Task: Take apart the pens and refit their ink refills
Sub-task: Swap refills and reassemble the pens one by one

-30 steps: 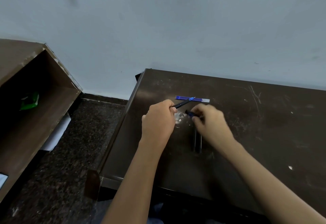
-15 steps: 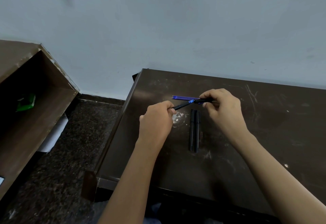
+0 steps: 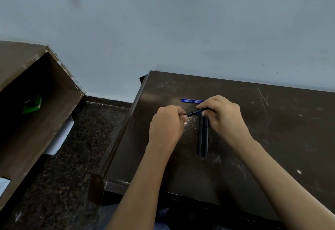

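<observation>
A black pen (image 3: 194, 112) is held between both hands just above the dark table (image 3: 272, 139). My left hand (image 3: 166, 124) grips its left end in curled fingers. My right hand (image 3: 223, 114) pinches its right end, thumb and fingers wrapped round it. No blue refill shows between the two halves. Two black pen bodies (image 3: 203, 139) lie side by side on the table below my right hand, pointing toward me. Blue ink refills (image 3: 191, 100) lie in a row behind the hands, their right ends hidden by my right hand.
The table's left edge (image 3: 126, 126) drops to a speckled dark floor (image 3: 72, 166). A brown open shelf unit (image 3: 36, 103) stands at the left with a green packet (image 3: 31, 104) inside. A pale wall (image 3: 181, 39) rises behind the table.
My right hand rose from the table to the pen's right end and closed toward my left hand. The blue refill section seen half a second ago is no longer visible between the halves.
</observation>
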`<action>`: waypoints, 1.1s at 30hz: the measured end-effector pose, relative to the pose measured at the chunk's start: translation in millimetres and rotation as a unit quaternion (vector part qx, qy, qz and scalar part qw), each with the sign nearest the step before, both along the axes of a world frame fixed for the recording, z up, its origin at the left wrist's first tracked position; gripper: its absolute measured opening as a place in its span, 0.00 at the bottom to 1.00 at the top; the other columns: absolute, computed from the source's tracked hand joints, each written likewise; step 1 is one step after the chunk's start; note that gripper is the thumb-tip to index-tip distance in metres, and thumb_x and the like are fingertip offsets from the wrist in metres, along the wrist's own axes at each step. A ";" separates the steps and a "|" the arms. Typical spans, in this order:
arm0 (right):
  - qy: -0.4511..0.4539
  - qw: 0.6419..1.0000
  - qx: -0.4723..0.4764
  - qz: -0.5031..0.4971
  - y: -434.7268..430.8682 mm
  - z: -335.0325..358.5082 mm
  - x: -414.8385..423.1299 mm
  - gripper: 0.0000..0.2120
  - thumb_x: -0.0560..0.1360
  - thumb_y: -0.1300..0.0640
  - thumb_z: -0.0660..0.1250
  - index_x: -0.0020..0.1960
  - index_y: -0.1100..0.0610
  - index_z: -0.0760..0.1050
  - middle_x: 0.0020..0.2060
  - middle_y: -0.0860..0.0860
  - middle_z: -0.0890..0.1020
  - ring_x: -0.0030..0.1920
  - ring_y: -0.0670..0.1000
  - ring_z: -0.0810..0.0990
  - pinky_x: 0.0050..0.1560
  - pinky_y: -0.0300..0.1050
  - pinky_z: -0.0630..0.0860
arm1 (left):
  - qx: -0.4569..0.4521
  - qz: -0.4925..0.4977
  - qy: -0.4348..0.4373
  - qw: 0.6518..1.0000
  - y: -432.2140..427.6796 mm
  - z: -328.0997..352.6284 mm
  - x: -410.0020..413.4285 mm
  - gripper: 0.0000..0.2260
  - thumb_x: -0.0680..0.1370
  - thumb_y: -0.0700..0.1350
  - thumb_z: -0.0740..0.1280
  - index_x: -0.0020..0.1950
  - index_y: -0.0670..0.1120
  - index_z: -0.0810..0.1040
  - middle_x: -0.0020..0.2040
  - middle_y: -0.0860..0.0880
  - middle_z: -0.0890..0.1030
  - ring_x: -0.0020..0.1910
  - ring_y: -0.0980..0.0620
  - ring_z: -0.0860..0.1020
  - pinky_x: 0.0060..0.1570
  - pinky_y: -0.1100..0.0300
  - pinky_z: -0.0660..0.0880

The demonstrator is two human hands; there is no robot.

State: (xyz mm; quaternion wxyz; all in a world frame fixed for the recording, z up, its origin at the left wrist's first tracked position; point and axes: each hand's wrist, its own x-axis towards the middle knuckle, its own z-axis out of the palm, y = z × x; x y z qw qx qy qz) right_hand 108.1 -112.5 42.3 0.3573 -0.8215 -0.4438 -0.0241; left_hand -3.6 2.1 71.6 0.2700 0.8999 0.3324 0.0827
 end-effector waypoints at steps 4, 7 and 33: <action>0.005 1.000 -0.016 0.005 0.9 1.8 -8.3 0.11 0.70 0.70 0.70 0.49 0.60 0.83 0.44 0.55 0.82 0.44 0.55 0.80 0.49 0.47 0.78 | 0.024 -0.001 0.007 1.000 0.1 0.9 -2.8 0.10 0.79 0.47 0.64 0.57 0.49 0.81 0.47 0.49 0.83 0.37 0.59 0.72 0.34 0.70 0.65; 0.008 1.000 -0.023 0.006 1.5 5.3 -7.9 0.10 0.70 0.70 0.70 0.49 0.60 0.84 0.45 0.55 0.82 0.45 0.55 0.80 0.50 0.49 0.79 | 0.026 -0.006 0.000 1.000 -0.8 1.3 -2.6 0.10 0.79 0.47 0.64 0.58 0.48 0.81 0.47 0.49 0.83 0.37 0.59 0.71 0.34 0.71 0.65; 0.017 0.992 -0.121 0.028 -15.7 3.8 -8.7 0.12 0.74 0.67 0.65 0.53 0.59 0.82 0.49 0.56 0.81 0.54 0.55 0.76 0.55 0.42 0.68 | 0.002 -0.022 0.048 0.999 -14.2 -4.0 0.6 0.08 0.77 0.45 0.66 0.55 0.48 0.82 0.41 0.50 0.77 0.39 0.55 0.73 0.39 0.63 0.69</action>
